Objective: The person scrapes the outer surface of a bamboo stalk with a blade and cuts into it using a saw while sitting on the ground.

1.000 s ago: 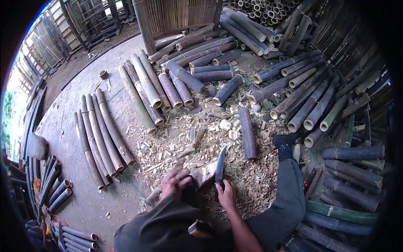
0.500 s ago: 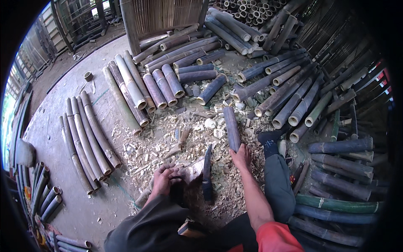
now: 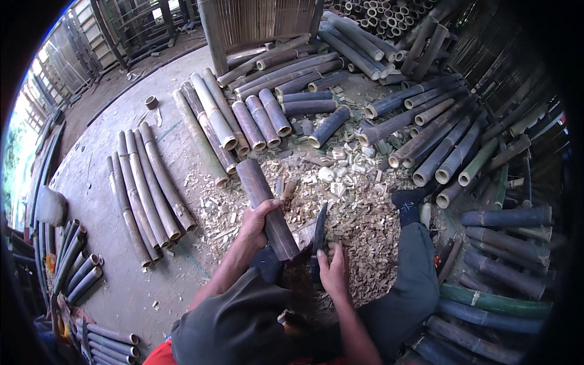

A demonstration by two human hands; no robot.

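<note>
My left hand (image 3: pixel 257 224) is closed round a dark brown-purple bamboo section (image 3: pixel 260 198), its thumb laid across the front. The section slants, its upper end leaning left and its lower end close to a pale wooden block (image 3: pixel 304 235). Against that block stands a knife (image 3: pixel 319 234) with a dark curved blade pointing up and a black handle below. Just right of the handle is my right hand (image 3: pixel 334 272), fingers apart and partly bent, with nothing seen in its grasp. Whether the fingertips touch the handle is hard to make out.
Wood chips (image 3: pixel 365 243) cover the ground between my legs and beyond. Long bamboo poles (image 3: pixel 146 188) lie at the left. Cut bamboo sections (image 3: pixel 261 121) lie ahead, with more bamboo pieces (image 3: pixel 508 243) stacked at the right. My right leg (image 3: pixel 413 267) stretches forward there.
The bamboo section has passed from my right hand to my left and moved leftward. My right hand has let go and come down beside the knife handle. The view has shifted slightly.
</note>
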